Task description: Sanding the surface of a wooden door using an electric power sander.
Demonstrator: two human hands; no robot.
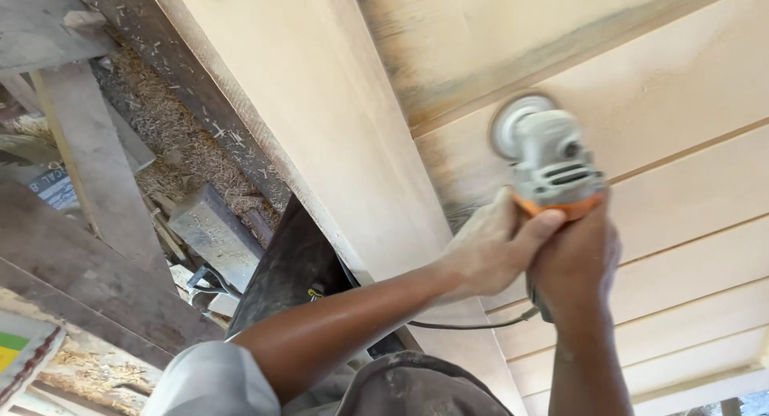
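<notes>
A dusty grey angle grinder [547,155] with an orange body and a round sanding disc lies against pale wooden boards [681,103]. My left hand [489,248] wraps the grinder's body from the left, thumb across the orange part. My right hand [575,260] grips the same body from below and behind. The disc sits on a board near a darker, unsanded streak [481,87]. A black power cord [473,325] trails from the grinder under my left wrist.
A wide pale plank [320,103] runs diagonally at the centre. To the left lie weathered grey timbers [88,167], sawdust and wood shavings [176,135], a dark block [212,232] and a dark panel [288,272].
</notes>
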